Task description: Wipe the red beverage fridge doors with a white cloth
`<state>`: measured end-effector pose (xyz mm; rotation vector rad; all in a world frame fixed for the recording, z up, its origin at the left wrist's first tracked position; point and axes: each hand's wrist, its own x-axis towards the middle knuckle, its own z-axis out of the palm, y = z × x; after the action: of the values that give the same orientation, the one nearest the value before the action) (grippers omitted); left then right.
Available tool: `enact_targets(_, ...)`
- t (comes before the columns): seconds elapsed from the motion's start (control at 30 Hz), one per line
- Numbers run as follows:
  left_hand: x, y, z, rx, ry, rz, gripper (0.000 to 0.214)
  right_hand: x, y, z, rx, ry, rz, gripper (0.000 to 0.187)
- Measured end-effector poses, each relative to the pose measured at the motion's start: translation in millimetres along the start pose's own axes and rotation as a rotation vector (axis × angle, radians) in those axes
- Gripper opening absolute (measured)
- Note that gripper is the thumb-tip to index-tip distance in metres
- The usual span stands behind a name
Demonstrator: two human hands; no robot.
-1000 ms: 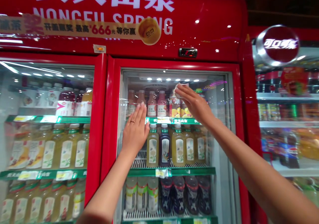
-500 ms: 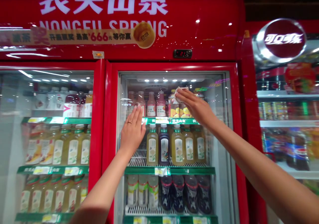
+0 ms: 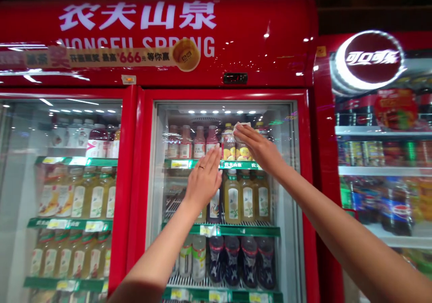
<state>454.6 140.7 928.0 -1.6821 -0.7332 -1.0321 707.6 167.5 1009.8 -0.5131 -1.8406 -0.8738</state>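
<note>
Both my arms reach forward to the glass door [image 3: 287, 181] of a red drinks fridge [image 3: 276, 37]. My right hand [image 3: 261, 149] presses a white tissue [image 3: 241, 126] to the upper glass, in front of the top shelf; most of the tissue is hidden under the fingers. My left hand [image 3: 203, 177], a ring on one finger, lies flat on or close to the glass with straight fingers, lower and to the left. I make out nothing under its palm. Behind the glass stand pink bottles [image 3: 186, 143] and yellow-green bottles [image 3: 232, 199].
A red frame [image 3: 133, 195] parts this door from the left one, behind which more bottles [image 3: 97, 195] stand on green-edged shelves. To the right is another drinks fridge [image 3: 384, 172] with a lit round sign [image 3: 371, 60]. A small display [image 3: 235, 78] sits above the door.
My left hand has slid right across the glass, closer to my right hand. My right hand, with the tissue, stays near the same bottles. The view has shifted slightly to the right.
</note>
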Motion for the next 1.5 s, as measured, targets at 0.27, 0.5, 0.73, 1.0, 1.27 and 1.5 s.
enact_targets(0.27,41,48,40.3,-0.034,0.018,-0.05,0.085,20,20,-4,-0.021,0.147,0.058,0.05)
enact_targets(0.5,39,53,48.1,-0.003,0.033,-0.066,0.088,-11,28,-19,-0.035,-0.042,-0.037,0.07)
enact_targets(0.73,39,54,46.6,-0.007,0.025,-0.074,0.09,7,40,-21,-0.043,0.083,0.026,0.061)
enact_targets(1.0,38,54,46.7,0.017,0.033,-0.083,0.088,-2,35,-24,-0.033,-0.005,-0.025,0.065)
enact_targets(1.27,38,55,45.8,0.07,0.026,-0.081,0.089,-5,61,-35,-0.015,0.108,0.007,0.058)
enact_targets(1.5,37,55,45.5,0.1,0.046,-0.078,0.088,-17,54,-35,-0.016,0.036,-0.036,0.066)
